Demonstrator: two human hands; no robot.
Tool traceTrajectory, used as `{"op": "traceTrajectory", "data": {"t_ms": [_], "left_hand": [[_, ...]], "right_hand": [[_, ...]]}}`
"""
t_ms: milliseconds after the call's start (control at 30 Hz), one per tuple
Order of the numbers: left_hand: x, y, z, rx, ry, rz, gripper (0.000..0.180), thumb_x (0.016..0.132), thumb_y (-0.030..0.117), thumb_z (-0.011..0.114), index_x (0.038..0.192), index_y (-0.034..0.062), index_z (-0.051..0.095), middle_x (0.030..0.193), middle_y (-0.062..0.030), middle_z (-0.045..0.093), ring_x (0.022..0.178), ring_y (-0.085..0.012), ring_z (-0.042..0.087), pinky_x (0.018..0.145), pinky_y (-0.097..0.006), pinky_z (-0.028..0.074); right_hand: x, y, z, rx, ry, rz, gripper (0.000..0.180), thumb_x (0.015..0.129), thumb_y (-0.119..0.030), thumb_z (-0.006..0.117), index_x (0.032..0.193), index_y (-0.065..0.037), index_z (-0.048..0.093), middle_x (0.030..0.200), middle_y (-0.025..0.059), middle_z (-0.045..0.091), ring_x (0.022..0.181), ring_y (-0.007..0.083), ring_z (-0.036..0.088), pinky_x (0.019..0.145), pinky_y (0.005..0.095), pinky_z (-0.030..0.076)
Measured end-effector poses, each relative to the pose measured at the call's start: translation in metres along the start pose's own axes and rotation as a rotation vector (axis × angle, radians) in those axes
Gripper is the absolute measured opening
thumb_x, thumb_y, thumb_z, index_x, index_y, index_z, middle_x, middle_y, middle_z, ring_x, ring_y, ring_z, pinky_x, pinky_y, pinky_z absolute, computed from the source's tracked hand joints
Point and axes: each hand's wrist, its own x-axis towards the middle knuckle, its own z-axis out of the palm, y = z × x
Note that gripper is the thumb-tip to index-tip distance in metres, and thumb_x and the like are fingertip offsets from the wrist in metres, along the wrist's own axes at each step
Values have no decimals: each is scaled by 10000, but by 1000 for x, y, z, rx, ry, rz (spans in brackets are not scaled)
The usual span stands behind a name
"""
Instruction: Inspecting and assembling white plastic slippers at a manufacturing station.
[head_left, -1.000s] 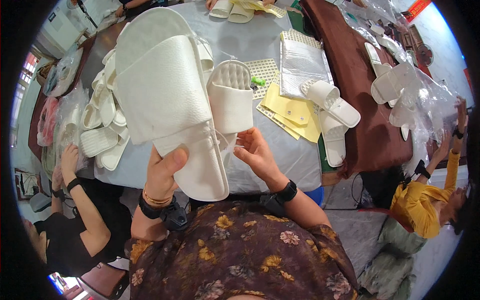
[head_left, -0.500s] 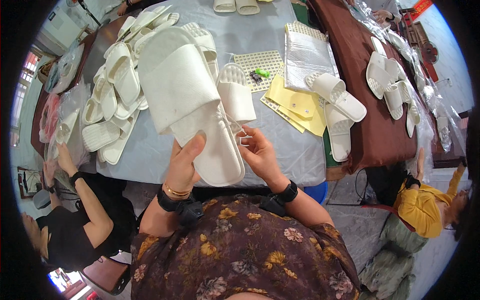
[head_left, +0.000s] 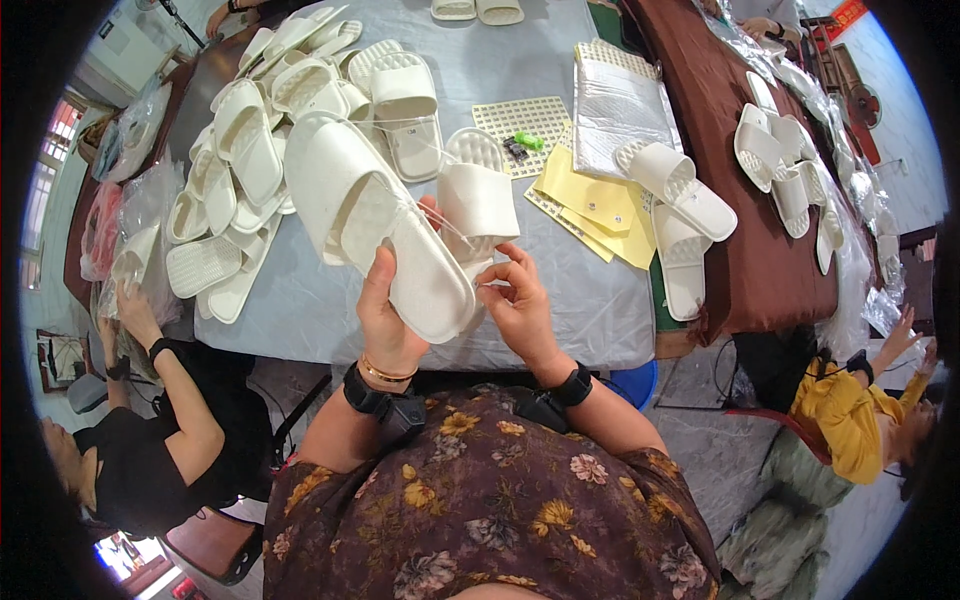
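Observation:
My left hand (head_left: 392, 320) grips a white slipper (head_left: 425, 270) by its sole, thumb on top and fingers underneath. The slipper is raised above the table and tilted, its strap turned to the far left. A thin clear strand (head_left: 447, 232) runs over the slipper toward my right hand (head_left: 515, 300), whose thumb and forefinger are pinched on it beside the sole's near end. Just beyond, another white slipper (head_left: 478, 200) lies on the table, partly hidden by the held one. A further white slipper (head_left: 405, 95) lies behind it.
A heap of white slippers (head_left: 245, 140) covers the table's left. Sticker sheets (head_left: 520, 115), a green object (head_left: 528, 141), yellow paper (head_left: 590, 195) and a silvery padded envelope (head_left: 625, 110) lie right of centre. More slippers (head_left: 680, 190) rest at the right edge. People work on both sides.
The held slipper has turned and dropped slightly, now showing its strap opening and footbed. My left hand has shifted right with it; my right hand stays pinched nearby.

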Motion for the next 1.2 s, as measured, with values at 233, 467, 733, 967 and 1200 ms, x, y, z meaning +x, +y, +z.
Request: {"op": "traceTrajectory", "data": {"t_ms": [233, 467, 733, 967, 1200], "left_hand": [[1, 0, 5, -49, 17, 22, 576, 1018, 428, 462, 1485, 99, 382, 1540, -132, 396, 1456, -261, 328, 1178, -549, 287], [1, -1, 9, -155, 16, 20, 590, 1022, 405, 493, 1439, -4, 412, 1454, -94, 471, 1361, -229, 440, 1165, -424, 330], [3, -2, 2, -95, 1, 37, 539, 1031, 420, 455, 1444, 74, 428, 1496, -135, 448, 1404, -262, 396, 1150, -508, 344], [4, -3, 4, -157, 8, 46, 573, 1026, 418, 466, 1449, 33, 418, 1471, -143, 470, 1380, -265, 424, 1167, -460, 329], [4, -6, 10, -204, 36, 38, 577, 1028, 386, 489, 1454, 6, 401, 1386, -91, 529, 1302, -218, 501, 1126, -406, 378]], "right_hand": [[0, -8, 1, -12, 13, -23, 137, 854, 8, 667, 977, -43, 635, 1421, 195, 437, 1237, 269, 544, 858, 330, 566], [-3, -2, 0, -55, -25, -49, 149, 855, 27, 658, 984, -42, 633, 1449, 169, 413, 1270, 218, 502, 850, 297, 555], [-3, -3, -1, -63, -29, -64, 151, 840, 9, 679, 972, -53, 641, 1430, 195, 425, 1270, 273, 511, 866, 326, 546], [-1, -8, 3, -22, -12, -67, 146, 831, 8, 688, 963, -50, 668, 1402, 190, 442, 1256, 272, 518, 859, 323, 542], [-1, -5, 6, 26, 17, -25, 117, 829, 20, 675, 934, -30, 668, 1362, 180, 461, 1276, 279, 497, 849, 312, 540]]}}
